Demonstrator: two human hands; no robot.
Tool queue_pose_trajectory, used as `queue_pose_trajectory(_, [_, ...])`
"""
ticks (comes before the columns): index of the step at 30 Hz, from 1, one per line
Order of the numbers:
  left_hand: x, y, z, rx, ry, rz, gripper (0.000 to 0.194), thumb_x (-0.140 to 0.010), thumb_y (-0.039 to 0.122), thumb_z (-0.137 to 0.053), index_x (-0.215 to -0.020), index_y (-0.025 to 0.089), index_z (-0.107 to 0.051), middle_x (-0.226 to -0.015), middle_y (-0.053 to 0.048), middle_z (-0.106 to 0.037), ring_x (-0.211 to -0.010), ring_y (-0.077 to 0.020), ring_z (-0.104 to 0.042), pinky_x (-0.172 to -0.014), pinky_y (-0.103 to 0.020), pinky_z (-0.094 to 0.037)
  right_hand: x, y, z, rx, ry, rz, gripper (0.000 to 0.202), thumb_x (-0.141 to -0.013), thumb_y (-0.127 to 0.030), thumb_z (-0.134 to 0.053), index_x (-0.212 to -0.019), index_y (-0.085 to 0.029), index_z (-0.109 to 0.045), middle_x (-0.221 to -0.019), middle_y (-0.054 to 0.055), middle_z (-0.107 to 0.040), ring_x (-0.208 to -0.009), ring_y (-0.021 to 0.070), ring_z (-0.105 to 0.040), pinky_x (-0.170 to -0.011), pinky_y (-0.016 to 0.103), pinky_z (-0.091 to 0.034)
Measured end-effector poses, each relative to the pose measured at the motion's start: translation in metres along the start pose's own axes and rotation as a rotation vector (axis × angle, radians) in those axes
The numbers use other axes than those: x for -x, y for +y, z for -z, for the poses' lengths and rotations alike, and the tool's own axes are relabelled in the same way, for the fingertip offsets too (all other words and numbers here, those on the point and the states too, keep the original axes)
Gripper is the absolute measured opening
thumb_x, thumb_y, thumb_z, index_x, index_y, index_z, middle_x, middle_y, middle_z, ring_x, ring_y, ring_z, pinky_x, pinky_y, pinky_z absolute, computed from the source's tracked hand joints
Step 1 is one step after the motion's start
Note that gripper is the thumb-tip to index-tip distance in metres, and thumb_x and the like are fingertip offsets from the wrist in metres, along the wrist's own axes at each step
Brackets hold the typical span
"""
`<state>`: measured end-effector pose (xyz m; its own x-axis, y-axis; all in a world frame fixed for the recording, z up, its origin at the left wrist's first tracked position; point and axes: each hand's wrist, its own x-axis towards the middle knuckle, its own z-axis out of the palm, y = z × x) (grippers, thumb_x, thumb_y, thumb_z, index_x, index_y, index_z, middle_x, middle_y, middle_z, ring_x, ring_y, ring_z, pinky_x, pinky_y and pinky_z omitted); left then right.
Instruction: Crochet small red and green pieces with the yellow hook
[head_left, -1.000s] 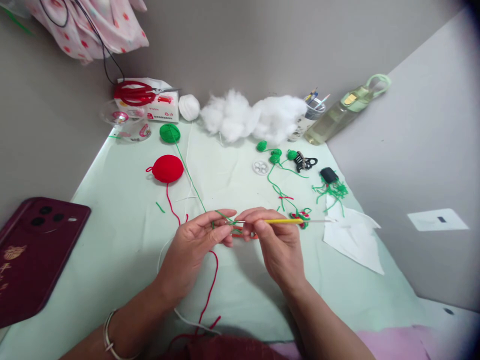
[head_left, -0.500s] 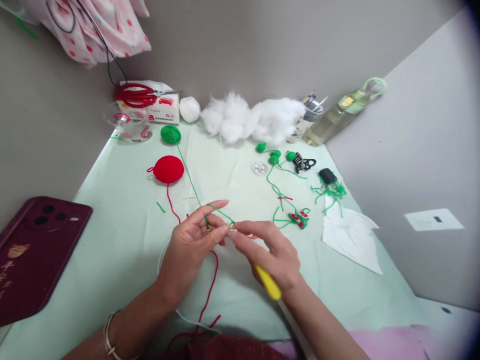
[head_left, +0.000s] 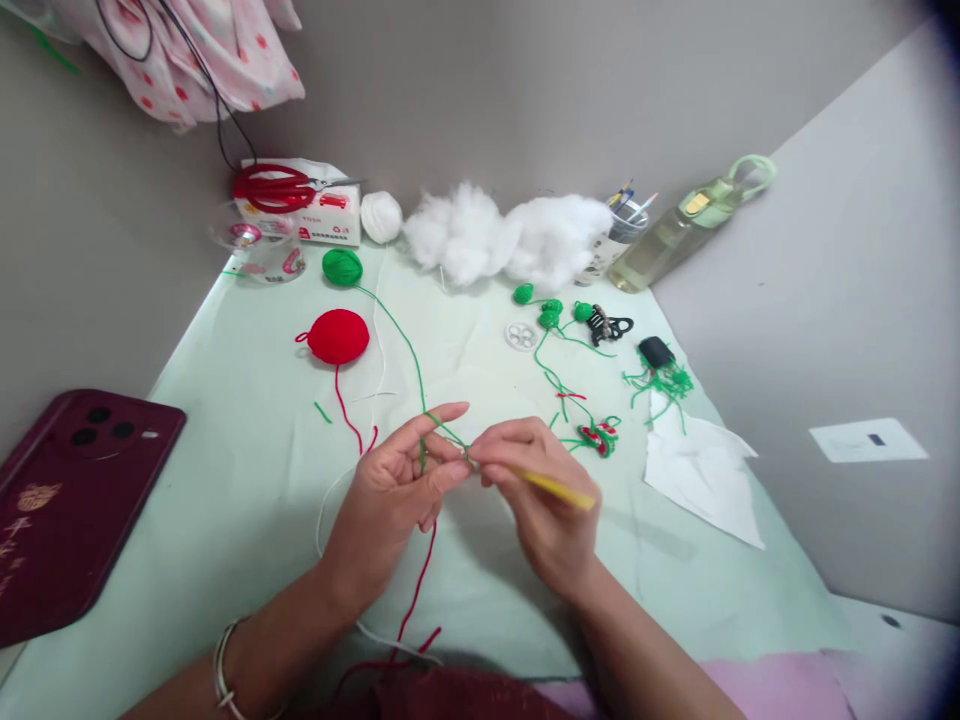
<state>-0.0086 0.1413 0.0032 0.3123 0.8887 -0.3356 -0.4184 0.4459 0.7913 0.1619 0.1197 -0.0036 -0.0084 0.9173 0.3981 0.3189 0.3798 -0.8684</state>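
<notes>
My left hand (head_left: 397,485) is closed, thumb and fingers pinching a small crochet piece that is mostly hidden between the fingertips. Green yarn (head_left: 413,350) runs from the green ball (head_left: 342,267) over my raised left index finger. In my right hand (head_left: 541,505) is a crochet hook with a yellow handle (head_left: 559,488), gripped like a pen. Its tip meets the work at my left fingertips, too small to make out. Red yarn (head_left: 421,580) trails below my left hand, and its other stretch leads to the red ball (head_left: 338,337).
White stuffing (head_left: 457,235), a white yarn ball (head_left: 381,217) and red scissors (head_left: 274,188) on a box line the back. Green crocheted balls (head_left: 550,315), a black hair claw (head_left: 609,326) and a bottle (head_left: 671,240) are to the right. A maroon phone (head_left: 90,510) lies left.
The yellow handle has swung up and to the right as my right hand turned. The green yarn from the ball went from taut to a slack curve.
</notes>
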Motion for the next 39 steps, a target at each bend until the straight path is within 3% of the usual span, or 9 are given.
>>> queue_pose_trajectory(3, [0.002,-0.002,-0.003,0.053,-0.041,0.091,0.055,-0.084,0.029,-0.088,-0.136,0.024,-0.072,-0.07,0.007,-0.058,-0.048,-0.0025,-0.033,-0.044,-0.018,-0.028,0.007,0.0,-0.003,0.219,0.022,0.115,0.03,-0.096,-0.019,-0.071,-0.116,-0.039,-0.082,-0.099,0.005,-0.077,-0.087,0.0197,-0.072,-0.07,0.032,-0.062])
queue_pose_trajectory(6, [-0.001,0.001,0.0,0.162,-0.115,0.217,0.052,-0.083,0.028,-0.089,-0.132,0.017,-0.075,-0.064,0.008,-0.05,-0.047,-0.0021,-0.024,-0.044,-0.018,-0.025,0.004,-0.002,-0.001,0.159,0.075,0.154,0.026,-0.097,-0.019,-0.069,-0.114,-0.034,-0.082,-0.096,0.006,-0.079,-0.083,0.0194,-0.073,-0.067,0.032,-0.061])
queue_pose_trajectory(11, [-0.005,0.007,0.009,0.236,-0.111,0.219,0.029,-0.089,0.024,-0.083,-0.117,0.017,-0.082,-0.057,0.01,-0.036,-0.05,-0.0041,-0.016,-0.044,-0.015,-0.026,-0.009,-0.001,0.007,-0.231,0.155,-0.096,0.016,-0.1,-0.029,-0.067,-0.097,-0.027,-0.082,-0.081,0.004,-0.075,-0.067,0.0173,-0.068,-0.061,0.033,-0.058])
queue_pose_trajectory(14, [-0.005,0.007,0.01,0.267,-0.093,0.193,0.022,-0.087,0.02,-0.084,-0.109,0.019,-0.084,-0.058,0.009,-0.04,-0.049,-0.0037,-0.015,-0.042,-0.013,-0.026,-0.012,0.002,0.008,-0.432,0.155,-0.227,0.015,-0.098,-0.033,-0.072,-0.092,-0.025,-0.083,-0.078,0.002,-0.072,-0.058,0.0133,-0.064,-0.055,0.029,-0.055])
queue_pose_trajectory(17, [-0.004,0.007,0.009,0.279,-0.095,0.184,0.023,-0.087,0.018,-0.083,-0.11,0.02,-0.084,-0.061,0.009,-0.044,-0.048,-0.0027,-0.017,-0.042,-0.013,-0.026,-0.012,0.003,0.006,-0.49,0.162,-0.257,0.013,-0.096,-0.034,-0.074,-0.091,-0.025,-0.083,-0.075,0.001,-0.071,-0.057,0.0123,-0.064,-0.054,0.027,-0.055])
queue_pose_trajectory(25, [-0.002,0.009,0.003,0.209,-0.119,0.192,0.048,-0.084,0.022,-0.087,-0.13,0.026,-0.076,-0.067,0.009,-0.05,-0.045,0.0,-0.023,-0.041,-0.015,-0.019,-0.011,0.001,0.001,-0.525,0.113,-0.282,0.012,-0.095,-0.035,-0.077,-0.093,-0.026,-0.083,-0.082,0.001,-0.075,-0.057,0.0113,-0.067,-0.058,0.027,-0.058])
queue_pose_trajectory(28, [-0.002,0.008,0.004,0.211,-0.137,0.196,0.044,-0.086,0.022,-0.086,-0.128,0.024,-0.077,-0.069,0.008,-0.05,-0.046,0.0002,-0.021,-0.042,-0.015,-0.018,-0.012,0.0,0.002,-0.546,0.135,-0.3,0.012,-0.094,-0.034,-0.077,-0.09,-0.025,-0.083,-0.079,0.001,-0.074,-0.057,0.011,-0.067,-0.057,0.026,-0.058])
queue_pose_trajectory(34, [-0.005,0.007,0.01,0.269,-0.153,0.22,0.03,-0.089,0.019,-0.081,-0.119,0.018,-0.081,-0.061,0.01,-0.037,-0.049,-0.0032,-0.011,-0.042,-0.016,-0.02,-0.018,0.002,0.01,-0.52,0.198,-0.365,0.017,-0.09,-0.037,-0.079,-0.082,-0.022,-0.08,-0.074,0.001,-0.072,-0.053,0.0113,-0.061,-0.05,0.026,-0.053])
queue_pose_trajectory(39, [-0.005,0.006,0.009,0.228,-0.127,0.191,0.029,-0.087,0.02,-0.083,-0.115,0.022,-0.082,-0.062,0.009,-0.045,-0.047,-0.0029,-0.014,-0.042,-0.017,-0.019,-0.017,0.002,0.009,-0.518,0.081,-0.339,0.019,-0.093,-0.041,-0.077,-0.086,-0.024,-0.081,-0.077,0.001,-0.073,-0.055,0.0119,-0.061,-0.052,0.027,-0.053])
